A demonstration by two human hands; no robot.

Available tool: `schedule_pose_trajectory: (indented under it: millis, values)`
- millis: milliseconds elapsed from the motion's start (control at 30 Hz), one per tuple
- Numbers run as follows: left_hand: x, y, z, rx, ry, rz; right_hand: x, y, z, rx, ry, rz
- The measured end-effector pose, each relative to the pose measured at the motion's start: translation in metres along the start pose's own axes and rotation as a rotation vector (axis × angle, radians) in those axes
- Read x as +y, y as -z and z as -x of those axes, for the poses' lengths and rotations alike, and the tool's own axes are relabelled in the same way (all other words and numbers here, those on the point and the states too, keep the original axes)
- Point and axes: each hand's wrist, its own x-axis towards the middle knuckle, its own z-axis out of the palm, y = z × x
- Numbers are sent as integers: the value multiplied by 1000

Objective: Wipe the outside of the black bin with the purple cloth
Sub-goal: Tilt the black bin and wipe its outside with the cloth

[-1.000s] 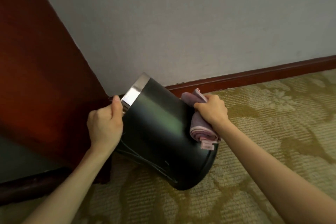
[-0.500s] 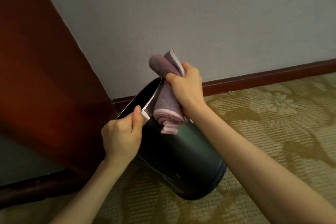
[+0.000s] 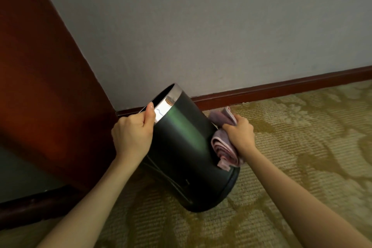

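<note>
The black bin [image 3: 181, 151] has a shiny metal band around its rim and is tilted to the left, its base on the carpet. My left hand [image 3: 131, 135] grips the rim at the near left side, thumb lying on the metal band. My right hand [image 3: 240, 134] holds the folded purple cloth [image 3: 222, 147] and presses it against the bin's right outer wall, about halfway down. Part of the cloth sticks out above my fingers.
A dark red wooden cabinet side [image 3: 46, 78] stands close on the left of the bin. A grey wall [image 3: 201, 26] with a dark red skirting board [image 3: 281, 88] runs behind. Patterned beige-green carpet [image 3: 302, 157] covers the floor to the right and front.
My right hand with the cloth has come down from the bin's rim to its right side wall. The bin has tipped further left, and my left hand has shifted with the rim.
</note>
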Motion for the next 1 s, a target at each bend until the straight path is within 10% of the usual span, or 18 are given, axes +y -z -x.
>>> schedule_pose_trajectory:
  millis: [733,1000]
  values:
    - [60,10,65,-231,-390,-54,64,57,19,40,-155,-209]
    - [127,-22,106,-664,-584,-65,92,88,29,113,-144,-155]
